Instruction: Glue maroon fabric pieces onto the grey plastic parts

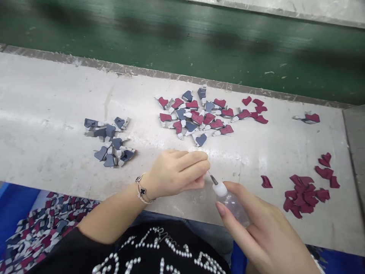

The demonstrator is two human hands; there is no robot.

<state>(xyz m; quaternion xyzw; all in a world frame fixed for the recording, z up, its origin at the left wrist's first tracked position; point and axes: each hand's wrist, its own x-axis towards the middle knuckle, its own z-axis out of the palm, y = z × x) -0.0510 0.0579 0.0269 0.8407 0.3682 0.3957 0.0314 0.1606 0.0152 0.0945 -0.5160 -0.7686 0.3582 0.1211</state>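
Observation:
My right hand (265,224) is wrapped round a clear squeeze bottle (234,207) with a white cap and a thin metal needle tip. The needle points up and left, its end close to the fingertips of my left hand (181,171). That left hand is closed, its fingers bent together over the bench; anything pinched in them is hidden. Beyond it lies a group of small grey-and-blue plastic parts, many topped with dark red pieces (197,118). Loose dark red pieces (305,198) are heaped to the right of the bottle.
Blue-grey parts without red tops (110,130) lie on the left of the pale bench (57,114). One red-topped part (312,118) lies apart at the right. A green belt (171,42) runs behind. A blue bin (17,201) full of parts stands at lower left.

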